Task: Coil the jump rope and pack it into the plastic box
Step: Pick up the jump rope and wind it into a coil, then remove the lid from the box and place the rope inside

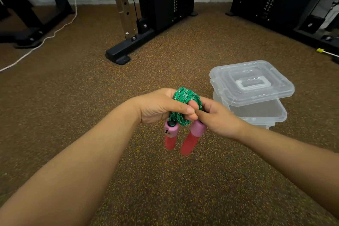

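While coiled, jump rope [185, 104] between both hands.

The left hand [161, 105] covers part of the green jump rope [185, 97] coil, and the right hand [217, 115] hides the strands behind it. Both red handles [189, 143] below the coil are motion-blurred. The plastic box [256, 110], right of the coil, has its near corner hidden behind the right wrist.
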Demonstrator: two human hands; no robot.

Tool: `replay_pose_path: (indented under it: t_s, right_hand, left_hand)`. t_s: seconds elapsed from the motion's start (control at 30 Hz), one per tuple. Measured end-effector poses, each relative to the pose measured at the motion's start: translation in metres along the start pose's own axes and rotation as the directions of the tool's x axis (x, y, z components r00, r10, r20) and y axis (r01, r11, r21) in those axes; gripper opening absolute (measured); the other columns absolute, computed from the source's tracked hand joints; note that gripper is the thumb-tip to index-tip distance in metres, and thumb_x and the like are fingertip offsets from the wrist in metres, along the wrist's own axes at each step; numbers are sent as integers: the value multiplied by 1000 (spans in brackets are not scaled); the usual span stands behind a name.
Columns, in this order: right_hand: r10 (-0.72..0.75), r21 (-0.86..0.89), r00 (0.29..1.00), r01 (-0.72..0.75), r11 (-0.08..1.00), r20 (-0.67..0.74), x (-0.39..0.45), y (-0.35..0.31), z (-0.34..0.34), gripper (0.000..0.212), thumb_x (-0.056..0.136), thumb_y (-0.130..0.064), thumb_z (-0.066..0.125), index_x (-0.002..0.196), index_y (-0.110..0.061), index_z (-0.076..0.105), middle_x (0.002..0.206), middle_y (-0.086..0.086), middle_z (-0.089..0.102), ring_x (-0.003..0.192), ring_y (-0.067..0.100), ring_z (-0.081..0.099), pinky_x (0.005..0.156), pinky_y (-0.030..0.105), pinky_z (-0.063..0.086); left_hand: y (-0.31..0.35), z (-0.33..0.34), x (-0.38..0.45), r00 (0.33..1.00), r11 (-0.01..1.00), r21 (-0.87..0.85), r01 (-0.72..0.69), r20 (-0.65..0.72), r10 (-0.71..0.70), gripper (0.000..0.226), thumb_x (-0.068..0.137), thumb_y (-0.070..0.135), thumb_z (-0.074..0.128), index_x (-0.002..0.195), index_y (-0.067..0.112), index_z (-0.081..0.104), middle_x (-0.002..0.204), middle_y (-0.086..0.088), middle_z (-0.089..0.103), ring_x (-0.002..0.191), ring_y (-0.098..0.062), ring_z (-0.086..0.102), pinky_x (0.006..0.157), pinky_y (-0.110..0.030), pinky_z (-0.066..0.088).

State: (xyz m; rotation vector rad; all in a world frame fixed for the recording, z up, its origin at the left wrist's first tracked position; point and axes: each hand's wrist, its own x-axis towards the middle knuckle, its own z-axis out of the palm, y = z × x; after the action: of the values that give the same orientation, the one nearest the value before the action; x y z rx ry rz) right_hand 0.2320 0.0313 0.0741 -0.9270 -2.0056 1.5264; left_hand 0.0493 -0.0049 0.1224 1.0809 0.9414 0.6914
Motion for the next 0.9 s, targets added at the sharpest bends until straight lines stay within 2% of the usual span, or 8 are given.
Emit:
replay_pose_path:
  t_s: [0.1, 0.2, 0.33, 0.43, 0.53, 0.7, 0.8, 0.9]
  right_hand:
    - [-27, -135, 999, 23, 991, -28, 1, 3, 2, 36, 83, -54, 48, 111, -33, 57, 104, 6, 67, 100, 27, 62, 92, 56, 48]
    - [-36, -151, 998, 29, 988, -49, -1, 2, 0, 36, 84, -54, 44, 110, -31, 54, 97, 10, 68, 94, 25, 64, 88, 55, 49]
    - [-56, -217, 994, 34, 976, -93, -6, 7, -9, 16, 93, -34, 49, 105, -24, 53, 88, 2, 63, 81, 11, 57, 82, 48, 50]
    - [-18, -216, 997, 1, 976, -77, -7, 15, -1, 12, 96, -23, 47, 107, -19, 51, 84, -6, 56, 75, 6, 51, 76, 42, 47]
    - [22, -99, 990, -36, 994, -138, -3, 17, 6, 17, 93, -30, 49, 108, -24, 52, 90, -5, 59, 83, 9, 54, 81, 45, 48]
    - [61, -18, 980, -66, 998, -189, 3, 19, 7, 19, 82, -46, 50, 98, -39, 54, 98, -3, 65, 95, 20, 61, 90, 55, 49]
    - [68, 24, 976, -65, 998, -206, 3, 19, 9, 29, 78, -51, 52, 102, -35, 55, 105, 1, 66, 104, 24, 62, 94, 55, 47]
    - [72, 113, 974, -48, 992, -215, 3, 20, 10, 24, 84, -40, 57, 105, -29, 56, 106, 1, 66, 103, 18, 62, 97, 49, 48]
  left_hand:
    - [0, 2, 2, 1000, 1000, 25, -9, -23, 10, 19, 85, -11, 54, 91, 3, 66, 72, -6, 72, 71, -12, 68, 74, -21, 55]
    - [0, 4, 4, 999, 998, 62, -15, -51, 18, 17, 80, -7, 59, 93, 3, 65, 76, -6, 70, 75, -13, 65, 78, -21, 53]
    - [-2, -7, 1, 981, 952, 305, 36, -191, 24, 22, 84, -4, 61, 104, 5, 62, 97, -4, 67, 89, -11, 63, 84, -18, 49]
    - [-10, -10, 2, 977, 943, 319, 97, -212, -28, 26, 88, 0, 58, 114, -1, 58, 106, -12, 66, 98, -17, 62, 94, -31, 47]
    - [-12, -6, 8, 950, 948, 304, 92, -313, 8, 22, 90, 0, 55, 112, 3, 57, 112, -20, 64, 103, -25, 61, 102, -45, 45]
    - [-10, -3, 14, 922, 945, 322, 63, -381, 68, 15, 93, 2, 52, 96, 17, 56, 99, -9, 65, 91, -20, 64, 78, -34, 55]
    - [-10, -4, 15, 907, 922, 380, 78, -410, 92, 15, 94, 5, 51, 102, 17, 56, 97, -6, 67, 91, -18, 65, 73, -31, 56]
    - [-10, -4, 16, 907, 933, 353, 71, -413, 88, 20, 95, 4, 49, 110, 14, 56, 96, -5, 67, 89, -16, 66, 68, -27, 57]
